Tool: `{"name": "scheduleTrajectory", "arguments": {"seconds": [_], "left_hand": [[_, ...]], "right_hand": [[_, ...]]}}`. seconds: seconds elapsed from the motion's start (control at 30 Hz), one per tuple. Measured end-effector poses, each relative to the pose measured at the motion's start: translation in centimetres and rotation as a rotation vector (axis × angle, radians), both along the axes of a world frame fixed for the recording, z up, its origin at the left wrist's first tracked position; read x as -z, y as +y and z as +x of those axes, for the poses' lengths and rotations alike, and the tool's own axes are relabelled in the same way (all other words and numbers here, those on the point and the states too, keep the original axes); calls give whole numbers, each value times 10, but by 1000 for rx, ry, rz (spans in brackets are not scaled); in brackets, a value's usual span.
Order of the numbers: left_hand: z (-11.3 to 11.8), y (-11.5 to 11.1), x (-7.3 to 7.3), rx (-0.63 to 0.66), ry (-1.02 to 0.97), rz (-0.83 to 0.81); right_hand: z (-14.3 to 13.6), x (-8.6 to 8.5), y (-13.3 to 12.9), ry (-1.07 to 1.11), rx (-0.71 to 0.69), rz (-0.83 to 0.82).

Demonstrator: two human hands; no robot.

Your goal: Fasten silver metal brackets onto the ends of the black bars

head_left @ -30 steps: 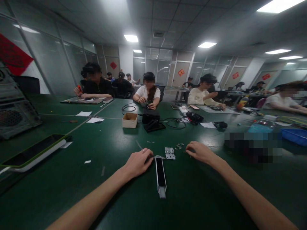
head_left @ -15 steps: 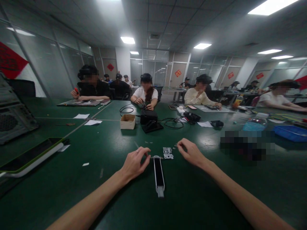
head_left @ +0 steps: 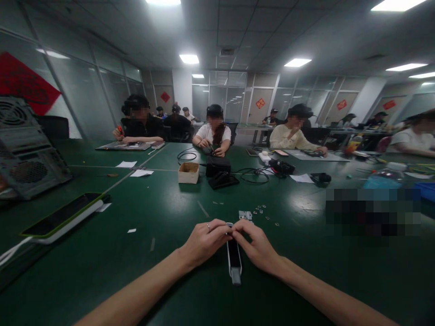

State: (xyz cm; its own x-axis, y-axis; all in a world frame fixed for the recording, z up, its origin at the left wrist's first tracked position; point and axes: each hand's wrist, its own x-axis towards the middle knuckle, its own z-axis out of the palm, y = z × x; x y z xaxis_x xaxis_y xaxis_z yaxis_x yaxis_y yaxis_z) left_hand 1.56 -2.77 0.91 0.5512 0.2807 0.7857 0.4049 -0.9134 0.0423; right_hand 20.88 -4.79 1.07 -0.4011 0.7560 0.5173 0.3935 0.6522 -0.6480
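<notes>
My left hand (head_left: pixel 208 239) and my right hand (head_left: pixel 254 244) meet fingertip to fingertip, both pinched closed. Whatever they hold is too small and covered to make out. Just beneath the fingertips lies the far end of a slim white-edged device (head_left: pixel 234 256) with a black face and a grey near end. Behind my right hand, a silvery metal plate with holes (head_left: pixel 245 214) rests partly hidden on the green table (head_left: pixel 190 290). Several small metal rings (head_left: pixel 261 210) are scattered right of the plate.
A small cardboard box (head_left: pixel 188 174) and a black device on a stand (head_left: pixel 222 180) stand farther back. A white-and-green device (head_left: pixel 64 219) and a computer case (head_left: pixel 32 154) are at left. A bottle (head_left: pixel 384 179) stands at right. Across the table several people (head_left: pixel 214 133) sit working.
My right hand has moved left from beside the small rings, and my left hand has shifted in to meet it over the slim device's far end. The view has turned slightly left.
</notes>
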Motion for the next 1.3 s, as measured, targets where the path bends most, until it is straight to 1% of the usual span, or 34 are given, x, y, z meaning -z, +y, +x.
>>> {"name": "scheduleTrajectory", "arguments": {"seconds": [0.1,0.23,0.3,0.37,0.47,0.53,0.6,0.7,0.8,0.9,1.07,1.17,1.3], "left_hand": [[-1,1,0,24,-11,9],[-1,2,1,9,1,10],[-2,3,1,0,-1,-23],[-4,4,0,1,0,-92],[-12,7,-1,2,18,-247],[-18,11,-2,-15,45,-360],[-24,15,-2,-49,83,-465],[-27,20,0,-112,122,-542],[-24,22,2,-151,146,-555],[-20,22,1,-190,180,-584],[-14,20,-7,-258,259,-660],[-14,19,-9,-252,253,-681],[-16,21,-6,-227,242,-685]], "right_hand": [[1,0,1,17,17,-2],[-1,0,0,20,19,9],[-1,0,0,11,18,21],[1,0,2,-2,35,56],[11,2,9,-51,102,165],[20,4,15,-118,153,230],[26,6,20,-202,201,252],[29,7,23,-326,243,242],[26,7,21,-424,248,225],[21,8,19,-483,254,201],[20,9,18,-497,271,182],[21,10,19,-478,256,169],[21,13,21,-447,242,162]]}}
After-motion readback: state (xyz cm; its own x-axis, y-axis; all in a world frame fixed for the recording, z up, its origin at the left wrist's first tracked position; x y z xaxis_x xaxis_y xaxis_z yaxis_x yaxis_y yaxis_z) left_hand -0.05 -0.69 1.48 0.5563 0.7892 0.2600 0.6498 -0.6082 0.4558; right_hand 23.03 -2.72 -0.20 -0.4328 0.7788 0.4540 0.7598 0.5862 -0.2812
